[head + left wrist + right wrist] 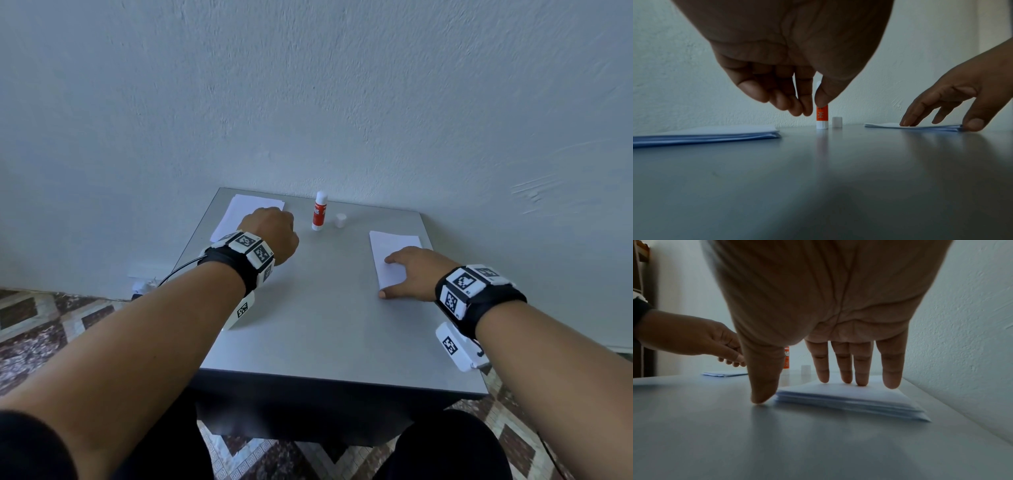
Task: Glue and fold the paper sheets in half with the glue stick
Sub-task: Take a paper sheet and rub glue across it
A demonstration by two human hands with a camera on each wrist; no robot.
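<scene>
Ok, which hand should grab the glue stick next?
Probably the left hand: it hangs empty, fingers loosely curled, just beside the upright, uncapped glue stick. The right hand is farther off, resting flat on the right paper stack.

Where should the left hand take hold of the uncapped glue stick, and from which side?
Grip the glue stick around its orange barrel, below the exposed white tip. It stands upright and apart from its cap, which sits to its right, so probably come in from the left, where the left hand already hovers; the right hand rests on the folded stack.
</scene>
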